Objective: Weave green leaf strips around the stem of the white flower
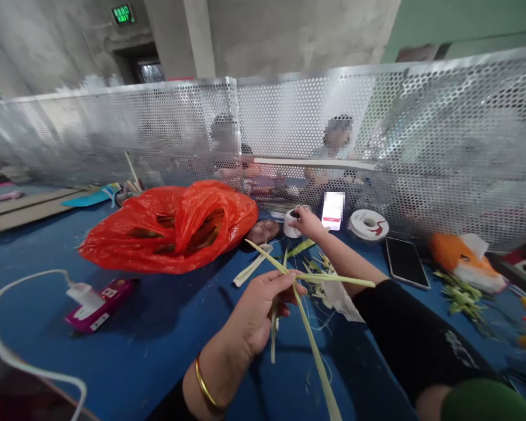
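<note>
Several pale green leaf strips (316, 348) cross one another, pinched at the crossing between the thumb and fingers of my left hand (263, 301). Their ends stick out in different directions, one long one toward me. My right hand (310, 224) stretches forward to a white spool of thread (291, 227), its fingers closed at the spool's top beside a small dark part. Fine pale thread hangs below the strips. Under my right forearm lie leaf scraps (326, 286) and a crumpled white tissue (342, 301). Cut pale stalk pieces (252, 266) rest left of the crossing.
A red plastic bag (127, 251) bulges at left, behind a purple power strip (100, 305) with a white cable. A lit phone (333, 209), a ribbon reel (369, 225), a dark tablet (407, 262) and an orange tissue pack (467, 260) line the perforated metal screen (284, 117). People sit beyond it.
</note>
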Available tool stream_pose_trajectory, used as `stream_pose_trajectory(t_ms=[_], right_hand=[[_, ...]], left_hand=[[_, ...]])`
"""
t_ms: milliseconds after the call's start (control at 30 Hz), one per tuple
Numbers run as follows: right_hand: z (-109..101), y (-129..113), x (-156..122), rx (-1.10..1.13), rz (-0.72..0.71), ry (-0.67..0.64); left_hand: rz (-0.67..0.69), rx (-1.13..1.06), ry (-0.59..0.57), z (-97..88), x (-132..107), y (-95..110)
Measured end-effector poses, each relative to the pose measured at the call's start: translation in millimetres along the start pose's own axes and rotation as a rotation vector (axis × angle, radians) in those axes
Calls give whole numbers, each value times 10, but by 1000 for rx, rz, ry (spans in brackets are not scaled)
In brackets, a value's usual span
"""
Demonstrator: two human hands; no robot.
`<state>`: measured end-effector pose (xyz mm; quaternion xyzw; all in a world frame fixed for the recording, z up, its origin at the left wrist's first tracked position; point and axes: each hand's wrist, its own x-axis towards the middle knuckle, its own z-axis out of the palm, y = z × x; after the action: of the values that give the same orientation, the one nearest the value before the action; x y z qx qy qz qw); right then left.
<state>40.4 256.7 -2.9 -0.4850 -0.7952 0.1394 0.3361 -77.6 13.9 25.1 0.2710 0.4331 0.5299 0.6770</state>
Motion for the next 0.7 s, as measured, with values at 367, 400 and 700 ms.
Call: stream_pose_trajectory(t_ms=[367,400,700], right_hand=[[-877,18,-1613,312,137,111],[-979,10,-1812,357,168,97],[-1259,-314,-2505,205,97,-93]], left_hand=[[-2,122,-71,86,27,-141],[-10,141,-92,124,15,-175],[-61,323,-270,575,-20,-521]])
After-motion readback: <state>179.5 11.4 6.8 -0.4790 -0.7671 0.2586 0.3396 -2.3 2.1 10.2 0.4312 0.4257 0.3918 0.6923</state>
